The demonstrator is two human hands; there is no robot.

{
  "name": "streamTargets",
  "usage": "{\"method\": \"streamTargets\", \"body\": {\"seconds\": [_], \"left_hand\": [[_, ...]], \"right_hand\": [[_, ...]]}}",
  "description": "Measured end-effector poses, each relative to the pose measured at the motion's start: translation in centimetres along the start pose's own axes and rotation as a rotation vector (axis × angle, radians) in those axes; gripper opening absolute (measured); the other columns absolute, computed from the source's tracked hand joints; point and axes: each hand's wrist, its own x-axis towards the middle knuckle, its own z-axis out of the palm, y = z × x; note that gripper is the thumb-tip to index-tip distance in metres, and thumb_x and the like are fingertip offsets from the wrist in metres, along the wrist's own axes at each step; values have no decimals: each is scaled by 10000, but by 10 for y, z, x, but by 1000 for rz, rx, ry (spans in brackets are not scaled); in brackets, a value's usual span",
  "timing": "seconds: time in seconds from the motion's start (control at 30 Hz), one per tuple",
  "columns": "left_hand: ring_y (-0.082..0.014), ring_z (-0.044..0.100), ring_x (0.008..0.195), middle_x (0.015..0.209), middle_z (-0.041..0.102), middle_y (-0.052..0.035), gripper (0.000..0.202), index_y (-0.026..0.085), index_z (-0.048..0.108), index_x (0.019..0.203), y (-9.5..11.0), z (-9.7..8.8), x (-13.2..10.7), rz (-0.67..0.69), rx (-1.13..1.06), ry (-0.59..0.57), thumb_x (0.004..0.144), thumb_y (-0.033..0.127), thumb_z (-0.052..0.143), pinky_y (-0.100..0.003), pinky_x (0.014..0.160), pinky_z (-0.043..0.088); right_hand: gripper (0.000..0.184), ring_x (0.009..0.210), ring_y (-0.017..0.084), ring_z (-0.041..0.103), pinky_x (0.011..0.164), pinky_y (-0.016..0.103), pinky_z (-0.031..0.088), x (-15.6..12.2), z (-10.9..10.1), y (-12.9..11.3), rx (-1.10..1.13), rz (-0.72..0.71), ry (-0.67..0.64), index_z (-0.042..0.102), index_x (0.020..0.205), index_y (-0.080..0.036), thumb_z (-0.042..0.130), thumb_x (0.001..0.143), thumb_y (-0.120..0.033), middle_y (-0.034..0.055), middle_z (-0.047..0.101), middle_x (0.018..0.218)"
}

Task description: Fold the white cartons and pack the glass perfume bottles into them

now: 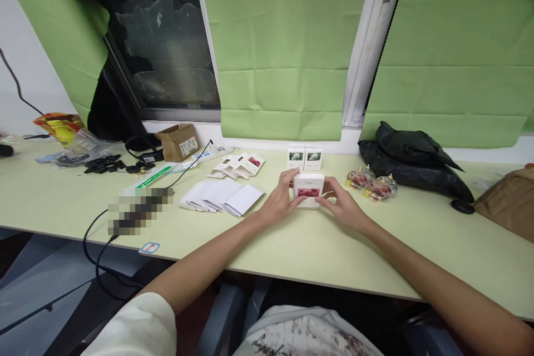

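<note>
A small white carton [309, 182] with a pink-red flower picture stands upright between my two hands at the middle of the table. My left hand [283, 198] grips its left side, the thumb on the front face. On the other side my right hand [340, 204] is closed on the carton too, its thumb near the lower front corner. Just behind stand two white boxes [305, 157] with white-flower pictures. To the left lie flat white cartons [223, 196] in a fanned pile, with several flower-printed ones [238, 166] behind them.
Two round clear ornaments [380, 188] with pink contents lie to the right, before a black plastic bag [409, 158]. A brown cardboard box [178, 142], black small parts [110, 164] and cables are at the left. A brown package [509, 200] sits far right.
</note>
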Motion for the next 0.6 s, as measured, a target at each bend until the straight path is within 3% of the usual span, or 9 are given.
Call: {"method": "streamTargets", "body": {"seconds": [0.1,0.2,0.3,0.4,0.47,0.53,0.6], "left_hand": [[-286,517,1376,1517,365,-158,586,312,282,1484,-6,1,-1,-16,-43,12,1014,419,616,-491,1080,534],[-209,653,1148,1454,425,-115,477,306,354,1374,-10,-1,0,-176,-146,-11,1006,448,621,-425,950,600],[-198,685,1073,1359,547,-102,575,311,314,1425,-9,-4,5,-329,-228,-50,984,469,648,-380,890,601],[-190,713,978,1180,654,-77,648,316,281,1498,-9,-3,11,-446,-347,-123,986,475,644,-366,878,596],[-179,729,872,1105,673,-63,628,314,269,1512,-12,1,12,-565,-433,-144,1007,489,599,-363,832,608],[-171,729,783,1151,664,-85,574,296,320,1489,-15,4,10,-676,-408,-137,1014,496,572,-376,785,619],[-182,733,821,1314,602,-130,498,272,423,1436,-17,4,6,-684,-257,-96,1008,475,576,-402,804,621]], "right_hand": [[394,1065,262,681,850,440,611,0,-5,0,-40,-3,-51,500,1326,-278,625,974,-404,88,696,1226],[383,1078,263,690,868,457,616,2,-6,9,-13,35,-82,493,1304,-270,624,972,-412,93,697,1243],[442,1088,263,702,906,480,611,6,-5,19,85,77,-60,471,1331,-266,641,966,-451,103,697,1260],[497,1019,251,737,909,487,611,10,-2,24,241,147,-22,414,1326,-284,651,959,-521,70,722,1135],[521,977,236,753,893,482,620,10,-1,24,329,187,17,388,1297,-306,663,942,-571,75,699,1201],[542,992,230,752,878,470,625,8,0,22,341,198,22,413,1261,-317,714,901,-587,105,621,1378],[544,1036,239,740,889,457,617,2,0,19,296,197,-42,472,1241,-310,771,863,-563,105,599,1422]]}}
